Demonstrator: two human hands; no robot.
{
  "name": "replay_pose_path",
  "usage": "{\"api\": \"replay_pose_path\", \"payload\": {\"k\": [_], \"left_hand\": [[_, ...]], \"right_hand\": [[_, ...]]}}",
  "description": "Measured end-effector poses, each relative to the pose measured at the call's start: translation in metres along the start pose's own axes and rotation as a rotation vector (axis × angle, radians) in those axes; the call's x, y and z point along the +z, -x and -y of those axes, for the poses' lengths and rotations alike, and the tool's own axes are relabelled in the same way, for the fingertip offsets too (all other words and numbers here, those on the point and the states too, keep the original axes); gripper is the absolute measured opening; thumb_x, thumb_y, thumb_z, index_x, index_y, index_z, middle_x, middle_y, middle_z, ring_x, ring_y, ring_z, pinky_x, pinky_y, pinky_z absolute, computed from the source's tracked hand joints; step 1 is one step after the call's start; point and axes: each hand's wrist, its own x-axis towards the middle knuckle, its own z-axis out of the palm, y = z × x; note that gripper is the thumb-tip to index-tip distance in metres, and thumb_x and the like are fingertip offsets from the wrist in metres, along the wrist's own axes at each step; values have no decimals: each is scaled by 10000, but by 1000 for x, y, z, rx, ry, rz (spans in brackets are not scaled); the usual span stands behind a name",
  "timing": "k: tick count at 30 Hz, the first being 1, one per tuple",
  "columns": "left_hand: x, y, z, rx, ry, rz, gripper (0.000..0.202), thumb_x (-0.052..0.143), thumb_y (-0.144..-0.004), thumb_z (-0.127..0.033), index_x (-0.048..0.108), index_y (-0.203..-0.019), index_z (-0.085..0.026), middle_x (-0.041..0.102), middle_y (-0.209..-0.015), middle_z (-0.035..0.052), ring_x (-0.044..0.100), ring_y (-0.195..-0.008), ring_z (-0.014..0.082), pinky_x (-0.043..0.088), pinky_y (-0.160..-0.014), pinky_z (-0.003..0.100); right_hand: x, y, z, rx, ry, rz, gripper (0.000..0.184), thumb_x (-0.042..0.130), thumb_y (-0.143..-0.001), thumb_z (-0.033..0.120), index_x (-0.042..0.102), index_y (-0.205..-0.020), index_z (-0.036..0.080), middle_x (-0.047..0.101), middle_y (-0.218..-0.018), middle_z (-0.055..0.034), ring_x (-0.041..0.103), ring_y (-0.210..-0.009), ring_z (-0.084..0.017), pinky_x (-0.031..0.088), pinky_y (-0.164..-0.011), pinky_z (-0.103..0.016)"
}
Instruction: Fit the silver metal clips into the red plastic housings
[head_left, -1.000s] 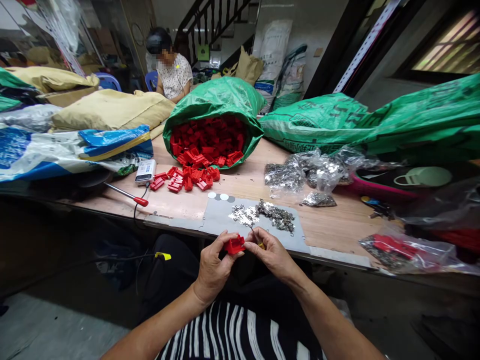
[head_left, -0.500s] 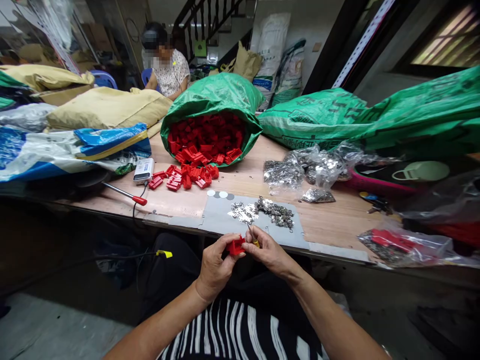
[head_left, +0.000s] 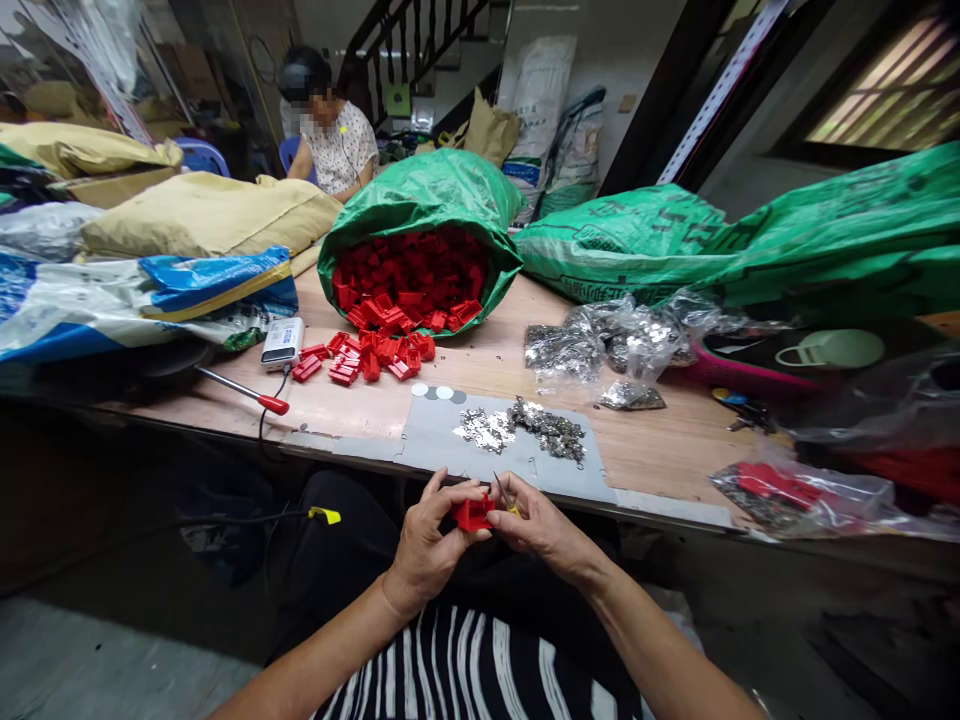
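In front of the table edge, my left hand [head_left: 429, 528] grips a small red plastic part [head_left: 472, 513] between thumb and fingers. My right hand [head_left: 538, 520] is closed around a thin pointed tool with a yellow handle [head_left: 513, 509], and its thumb and fingertip touch the red part's right side. The tool's metal tip points up and left; its exact kind I cannot make out. Just beyond my hands, a pile of shiny flat metal pieces [head_left: 486, 430] and a darker pile of small metal pieces [head_left: 553, 432] lie on a grey mat [head_left: 427, 440].
A green sack [head_left: 450, 185] spills red parts [head_left: 375, 352] onto the table. Bags of metal pieces [head_left: 566, 347] lie to the right, near a pink-rimmed tray [head_left: 712, 368]. A red-tipped lever [head_left: 271, 404] and a white device [head_left: 283, 343] are left. A person [head_left: 337, 145] sits across.
Both hands have dropped slightly toward me with the red part. My left index finger has lifted, and the right fingers have shifted against the part. The view has tilted a little.
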Motion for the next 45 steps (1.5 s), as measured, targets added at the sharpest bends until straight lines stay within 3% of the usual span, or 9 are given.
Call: {"api": "replay_pose_path", "payload": {"k": [5, 10, 13, 17, 20, 26, 32, 37, 45], "left_hand": [[-2, 1, -1, -89, 170, 56, 292, 740, -744, -255, 673, -1028, -236, 724, -1109, 65, 609, -1158, 258, 137, -1176, 530], [-1, 1, 2, -261, 437, -9, 302, 763, -714, -244, 675, -998, -189, 689, -1173, 104, 550, -1223, 275, 367, -1081, 443], [0, -2, 4, -374, 675, -116, 305, 761, -712, -220, 632, -983, -169, 721, -1076, 87, 662, -1035, 228, 474, -966, 369], [0, -9, 3, -469, 854, -247, 328, 764, -706, -215, 594, -984, -172, 735, -990, 50, 681, -951, 169, 484, -930, 304], [-1, -11, 2, -492, 871, -278, 339, 770, -697, -215, 593, -983, -171, 731, -972, 44, 686, -912, 161, 494, -907, 302], [-2, -10, 3, -497, 874, -278, 333, 775, -690, -205, 601, -971, -164, 730, -956, 41, 683, -888, 148, 495, -888, 283], [-2, -12, 1, -509, 861, -287, 345, 780, -683, -211, 597, -971, -162, 726, -950, 43, 680, -877, 149, 510, -851, 280], [-4, -13, 1, -486, 774, -305, 413, 775, -684, -233, 617, -1061, -181, 700, -1043, 58, 671, -931, 174, 521, -866, 304], [-4, -14, 3, -432, 704, -267, 570, 743, -733, -247, 564, -1273, -222, 700, -999, 41, 658, -917, 162, 514, -875, 292]], "right_hand": [[4, 2, -4, -19, -95, 70, 430, 698, -745, 473, 360, -830, 222, 358, -637, 93, 246, -479, -42, 174, -445, -187], [0, -2, 2, 4, -39, 69, 407, 703, -736, 480, 415, -857, 219, 410, -636, 90, 311, -449, -40, 227, -435, -182], [-17, -10, 12, -41, 161, -52, 361, 635, -790, 497, 513, -957, 201, 566, -788, 20, 385, -462, -51, 310, -450, -210], [-41, -24, 22, -231, 695, -427, 208, 572, -841, 398, 619, -853, 196, 642, -837, -22, 527, -617, -130, 389, -568, -261], [-45, -34, 23, -310, 1021, -463, 122, 546, -852, 294, 619, -805, 208, 649, -826, -26, 576, -758, -178, 414, -688, -294], [-31, -48, 16, -301, 1258, -549, 86, 530, -871, 262, 582, -825, 212, 629, -832, -47, 585, -752, -187, 415, -683, -295], [-30, -51, 18, -274, 1249, -559, 74, 517, -860, 237, 543, -795, 213, 626, -839, -45, 584, -752, -191, 394, -665, -290], [-34, -44, 26, -295, 1045, -559, 91, 481, -871, 287, 509, -820, 217, 605, -756, -16, 547, -666, -171, 375, -625, -283], [-16, -22, 31, -319, 757, -339, 155, 523, -876, 323, 622, -905, 208, 604, -785, -14, 490, -642, -142, 392, -599, -268]]}}
